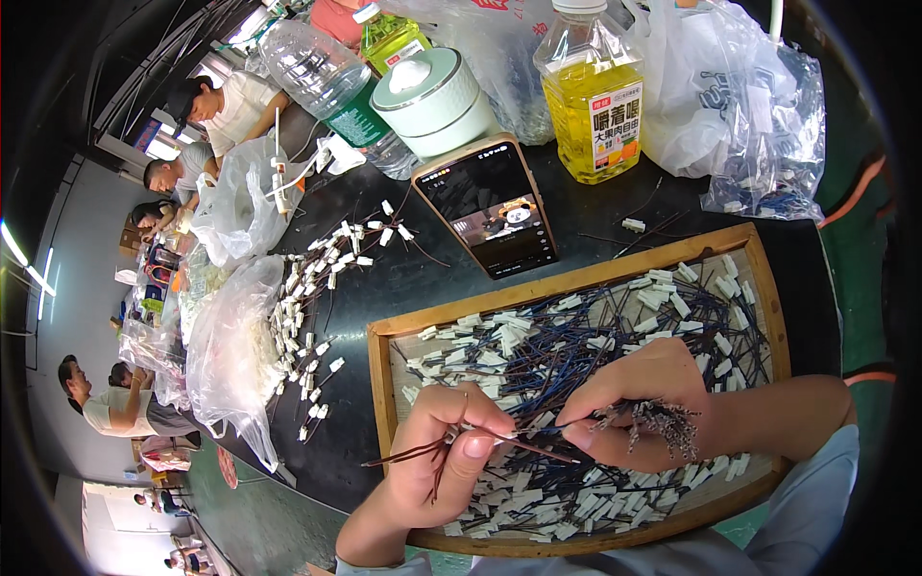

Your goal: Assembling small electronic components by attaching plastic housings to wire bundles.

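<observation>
Head view: black desk (351, 403), wooden tray (567, 280) on it. Above tray, left hand (413, 485) pinches brown wires (408, 454); right hand (658, 379) closed around grey-tipped bundle (663, 427). White connectors (516, 331) beneath. Step seems wire-end fitting; next move likely needs precise fingertip alignment.

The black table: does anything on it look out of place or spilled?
Slightly: one white connector lies on the black table beyond the wooden tray, away from the heaped connectors, so it may have strayed.

Bright overall, with white tube lights (13, 244) at far left, fisheye distortion, black corners
</observation>
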`<state>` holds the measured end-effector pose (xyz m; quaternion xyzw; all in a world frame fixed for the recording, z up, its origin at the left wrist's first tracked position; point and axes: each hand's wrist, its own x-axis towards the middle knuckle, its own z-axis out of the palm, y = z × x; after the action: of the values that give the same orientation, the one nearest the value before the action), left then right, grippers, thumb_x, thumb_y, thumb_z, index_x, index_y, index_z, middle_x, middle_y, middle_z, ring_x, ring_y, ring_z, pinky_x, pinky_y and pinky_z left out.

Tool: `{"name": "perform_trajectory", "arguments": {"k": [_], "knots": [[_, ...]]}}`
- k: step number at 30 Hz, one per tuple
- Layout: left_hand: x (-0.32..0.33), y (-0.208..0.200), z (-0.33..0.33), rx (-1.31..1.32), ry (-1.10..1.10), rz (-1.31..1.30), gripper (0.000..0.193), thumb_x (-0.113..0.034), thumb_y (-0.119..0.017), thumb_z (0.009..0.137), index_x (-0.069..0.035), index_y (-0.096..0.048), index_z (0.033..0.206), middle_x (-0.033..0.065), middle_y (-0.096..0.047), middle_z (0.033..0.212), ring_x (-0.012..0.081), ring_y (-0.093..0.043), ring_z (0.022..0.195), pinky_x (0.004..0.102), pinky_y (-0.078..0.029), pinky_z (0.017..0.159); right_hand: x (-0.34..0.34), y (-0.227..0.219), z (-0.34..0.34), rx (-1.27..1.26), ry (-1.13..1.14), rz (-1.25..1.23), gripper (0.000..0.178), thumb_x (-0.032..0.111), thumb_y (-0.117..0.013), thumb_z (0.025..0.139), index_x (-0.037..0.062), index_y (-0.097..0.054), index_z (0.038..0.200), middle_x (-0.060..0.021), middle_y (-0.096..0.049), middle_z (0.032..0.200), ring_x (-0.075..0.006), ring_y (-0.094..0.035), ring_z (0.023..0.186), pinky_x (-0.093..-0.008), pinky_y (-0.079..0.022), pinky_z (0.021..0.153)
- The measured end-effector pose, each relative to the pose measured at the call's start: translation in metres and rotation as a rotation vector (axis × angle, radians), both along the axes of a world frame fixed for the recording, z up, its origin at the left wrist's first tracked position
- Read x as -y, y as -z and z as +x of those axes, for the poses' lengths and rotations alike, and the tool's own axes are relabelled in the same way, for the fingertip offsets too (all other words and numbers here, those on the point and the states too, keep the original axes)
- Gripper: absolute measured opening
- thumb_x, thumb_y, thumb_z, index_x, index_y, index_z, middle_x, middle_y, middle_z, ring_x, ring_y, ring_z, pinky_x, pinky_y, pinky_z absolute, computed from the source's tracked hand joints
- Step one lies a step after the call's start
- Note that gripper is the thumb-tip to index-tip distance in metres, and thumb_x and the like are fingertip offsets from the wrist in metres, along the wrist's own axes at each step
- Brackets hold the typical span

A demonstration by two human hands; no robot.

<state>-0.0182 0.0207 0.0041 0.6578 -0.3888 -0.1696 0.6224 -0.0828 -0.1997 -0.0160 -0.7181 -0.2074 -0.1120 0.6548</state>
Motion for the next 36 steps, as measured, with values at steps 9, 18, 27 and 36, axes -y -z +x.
{"name": "perform_trajectory", "arguments": {"k": [9,18,27,36], "knots": [[0.007,-0.011,-0.006,0.116,0.055,0.24,0.021,-0.019,-0.052,0.093,0.002,-0.046,0.095,0.0134,-0.056,0.079,0.0127,-0.05,0.066,0.0254,-0.042,0.062,-0.002,0.001,0.001,-0.068,-0.12,0.001,0.02,0.006,-0.072,0.074,0.0045,-0.064,0.093,-0.0086,-0.067,0.079,-0.0209,-0.066,0.067,-0.0258,-0.05,0.06],[-0.006,-0.005,0.004,-0.091,-0.209,0.014,0.02,-0.016,-0.049,0.096,0.003,-0.052,0.1,0.009,-0.06,0.088,0.0075,-0.051,0.068,0.0195,-0.042,0.057,0.001,-0.003,0.001,-0.088,0.118,0.027,0.01,0.005,-0.071,0.079,0.0002,-0.067,0.086,-0.0091,-0.068,0.076,-0.0133,-0.066,0.068,-0.0231,-0.05,0.058],[0.008,-0.013,0.014,-0.49,-0.318,-0.155,0.028,-0.024,-0.044,0.098,0.001,-0.053,0.108,-0.0019,-0.038,0.061,0.0029,-0.027,0.042,0.0186,-0.023,0.037,-0.003,-0.002,-0.004,-0.247,0.173,0.03,0.021,0.011,-0.067,0.083,0.0021,-0.056,0.098,-0.0079,-0.062,0.071,-0.0157,-0.065,0.069,-0.0275,-0.049,0.061],[-0.001,0.003,-0.004,-0.018,-0.199,0.013,0.025,-0.01,-0.057,0.09,0.001,-0.043,0.107,0.007,-0.054,0.079,0.0077,-0.048,0.065,0.0202,-0.039,0.059,-0.003,0.005,-0.004,-0.07,0.014,0.027,0.021,0.005,-0.066,0.081,0.0014,-0.055,0.098,-0.0074,-0.063,0.082,-0.0159,-0.066,0.071,-0.0259,-0.05,0.061]]}}
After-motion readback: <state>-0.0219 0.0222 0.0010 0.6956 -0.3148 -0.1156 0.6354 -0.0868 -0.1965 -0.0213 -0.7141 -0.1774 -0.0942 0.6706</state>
